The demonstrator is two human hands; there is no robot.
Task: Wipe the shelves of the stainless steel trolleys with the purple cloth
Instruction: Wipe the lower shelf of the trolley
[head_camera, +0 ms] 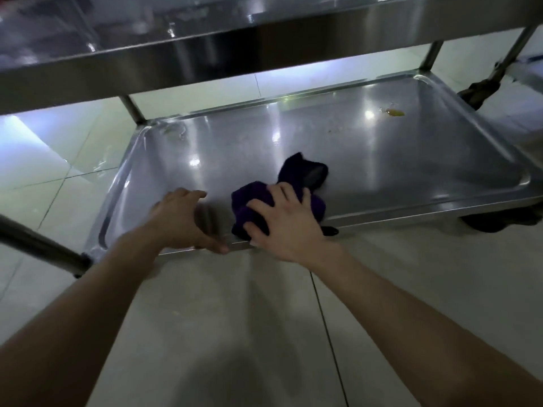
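Premises: pale tiled floor (205, 304), glossy, with strong light behind the unit. A stainless steel trolley (133, 108) stands on it. Its upper shelf (176, 54) crosses the top of the view, and its lower shelf (382, 160), a shallow rimmed tray, sits close above the tiles. A dark castor (499, 223) shows under the right corner.

Task item: the purple cloth (252, 198) lies bunched on the lower shelf at its near edge, one end trailing toward the shelf's middle.

Hands: the right hand (288, 227) lies on the cloth with fingers spread, pressing it to the steel. The left hand (179, 218) is arched over the near rim just beside it, thumb on the outer lip and fingers curled inside, apparently steadying the trolley.

Step in hand, as judged: wiping of the lower shelf, at an early stage. A yellow spot (395, 113) sits near the far right corner, and smears (176, 132) mark the far left corner.

Next move calls for: pushing the cloth outward across the tray, with a long reach under the upper shelf and firm pressure on the spot. The trolley may roll, so the left-hand brace matters.
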